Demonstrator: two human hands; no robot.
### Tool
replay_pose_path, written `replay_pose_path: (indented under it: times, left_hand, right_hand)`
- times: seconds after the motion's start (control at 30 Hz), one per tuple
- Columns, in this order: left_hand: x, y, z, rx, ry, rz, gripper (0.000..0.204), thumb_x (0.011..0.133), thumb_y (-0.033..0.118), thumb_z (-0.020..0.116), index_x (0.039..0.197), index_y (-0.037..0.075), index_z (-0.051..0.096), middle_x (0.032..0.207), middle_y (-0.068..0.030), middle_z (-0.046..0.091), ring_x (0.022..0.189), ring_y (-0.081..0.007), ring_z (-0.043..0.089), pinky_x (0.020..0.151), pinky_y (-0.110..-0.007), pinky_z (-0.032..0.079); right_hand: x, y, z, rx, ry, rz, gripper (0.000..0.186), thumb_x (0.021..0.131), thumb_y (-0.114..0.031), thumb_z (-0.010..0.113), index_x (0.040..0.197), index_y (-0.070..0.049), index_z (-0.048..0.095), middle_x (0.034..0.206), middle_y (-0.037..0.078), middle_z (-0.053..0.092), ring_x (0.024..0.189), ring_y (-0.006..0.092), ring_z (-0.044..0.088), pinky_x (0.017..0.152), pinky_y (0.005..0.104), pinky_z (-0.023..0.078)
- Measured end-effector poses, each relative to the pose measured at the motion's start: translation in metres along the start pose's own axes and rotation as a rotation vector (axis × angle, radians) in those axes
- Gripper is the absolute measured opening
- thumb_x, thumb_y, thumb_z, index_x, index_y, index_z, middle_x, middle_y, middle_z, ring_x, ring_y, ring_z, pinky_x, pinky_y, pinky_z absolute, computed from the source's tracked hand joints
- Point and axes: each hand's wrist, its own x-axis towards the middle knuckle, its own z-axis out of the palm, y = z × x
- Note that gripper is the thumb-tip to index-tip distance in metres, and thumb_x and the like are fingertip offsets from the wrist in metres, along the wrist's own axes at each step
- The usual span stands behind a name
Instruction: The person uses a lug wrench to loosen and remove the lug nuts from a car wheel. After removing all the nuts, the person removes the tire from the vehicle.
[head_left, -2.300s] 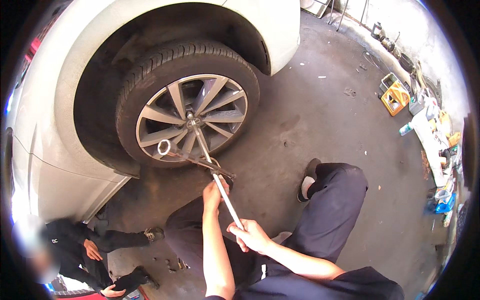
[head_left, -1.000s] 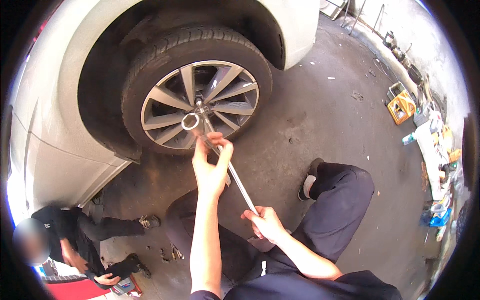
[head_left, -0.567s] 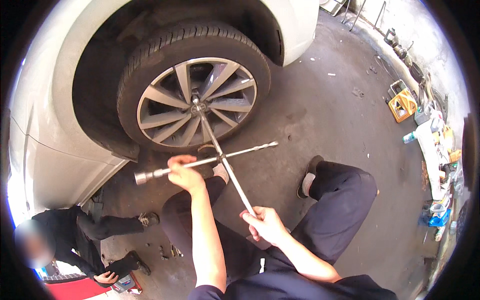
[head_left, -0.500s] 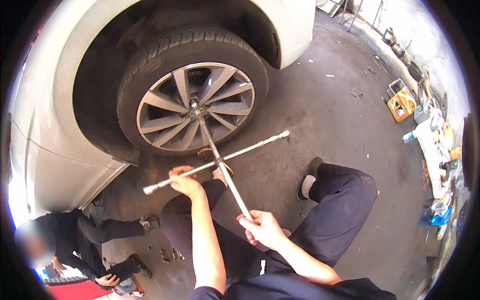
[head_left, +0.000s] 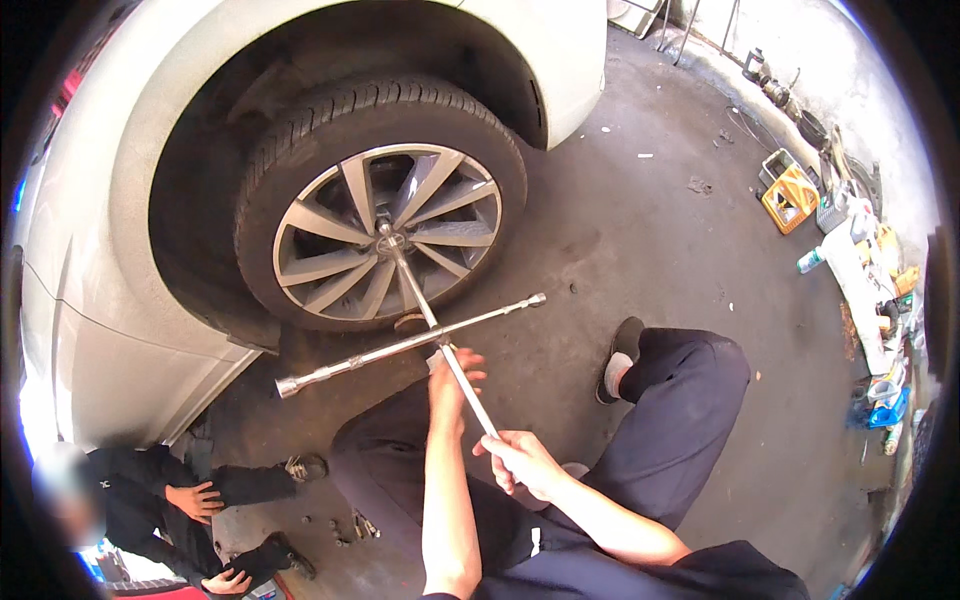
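A long cross-shaped lug wrench (head_left: pixel 416 286) reaches from the wheel (head_left: pixel 318 222) of a white car (head_left: pixel 105 250) back toward me. Its far end meets the wheel close to the centre cap; the exact seating there is too small to tell. My right hand (head_left: pixel 527 466) is wrapped round the near end of the shaft. Just below the crossing of the bars, my left hand (head_left: pixel 450 388) is behind the shaft with its fingers spread. It grips none of the bars. The crossbar slants, its left end lower than its right.
At lower left another person (head_left: pixel 150 500) sits with hands on their legs. Small metal parts (head_left: pixel 362 524) lie on the floor between us. Along the right wall are a yellow basket (head_left: pixel 790 200), bottles and a blue container (head_left: pixel 888 410). My bent legs flank the wrench.
My left hand has left the crossbar's left arm and moved right, to behind the shaft. The crossbar has turned slightly. My right hand keeps its grip. The other person's hand now rests on a leg.
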Motion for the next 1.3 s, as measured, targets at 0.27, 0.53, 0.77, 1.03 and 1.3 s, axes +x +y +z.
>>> replay_pose_path:
  times: [0.27,0.53,0.77,1.03,1.3]
  left_hand:
    - [-0.030,0.096,-0.048,-0.169,0.450,0.826,0.025,0.100,0.027,0.060,0.102,0.002,0.065,0.097,-0.0093,0.069,0.090,-0.0168,0.065,0.081,-0.029,0.049]
    - [0.072,-0.016,-0.064,-0.853,0.384,0.200,0.066,0.093,0.058,0.027,0.090,0.006,0.068,0.069,-0.0064,0.064,0.050,-0.0215,0.056,0.050,-0.033,0.045]
    - [0.088,-0.059,0.023,-0.489,-0.481,-0.382,0.092,0.093,0.081,0.015,0.124,0.010,0.066,0.103,-0.0059,0.070,0.083,-0.0220,0.067,0.067,-0.033,0.051]
    - [0.082,-0.022,0.055,-0.672,-0.734,-0.448,0.056,0.092,0.064,0.044,0.100,0.011,0.060,0.079,0.0000,0.047,0.060,-0.0130,0.038,0.052,-0.027,0.032]
    - [0.042,-0.036,0.035,-0.688,-0.681,-0.173,0.077,0.102,0.067,0.032,0.146,0.006,0.050,0.116,-0.0099,0.069,0.102,-0.0274,0.067,0.082,-0.036,0.054]
  right_hand:
    - [0.003,0.011,0.010,0.000,0.031,0.002,0.031,0.108,-0.029,0.052,0.105,0.000,0.062,0.059,-0.003,0.047,0.047,0.0084,0.047,0.042,0.0252,0.040]
    - [0.012,0.021,0.008,-0.221,0.116,-0.030,0.029,0.106,-0.028,0.058,0.108,0.001,0.062,0.059,-0.001,0.054,0.047,0.0090,0.051,0.045,0.0251,0.043]
    - [-0.007,-0.013,-0.003,-0.165,0.041,-0.064,0.024,0.105,-0.027,0.058,0.104,-0.003,0.063,0.061,-0.001,0.053,0.048,0.0095,0.051,0.043,0.0277,0.042]
    - [-0.001,-0.008,0.015,0.158,-0.143,0.037,0.035,0.110,-0.029,0.046,0.117,0.003,0.058,0.060,0.002,0.056,0.047,0.0130,0.057,0.043,0.0273,0.048]
    - [0.007,0.001,0.017,0.029,-0.123,0.077,0.033,0.110,-0.029,0.047,0.113,0.001,0.061,0.060,0.001,0.054,0.046,0.0112,0.054,0.043,0.0266,0.047]
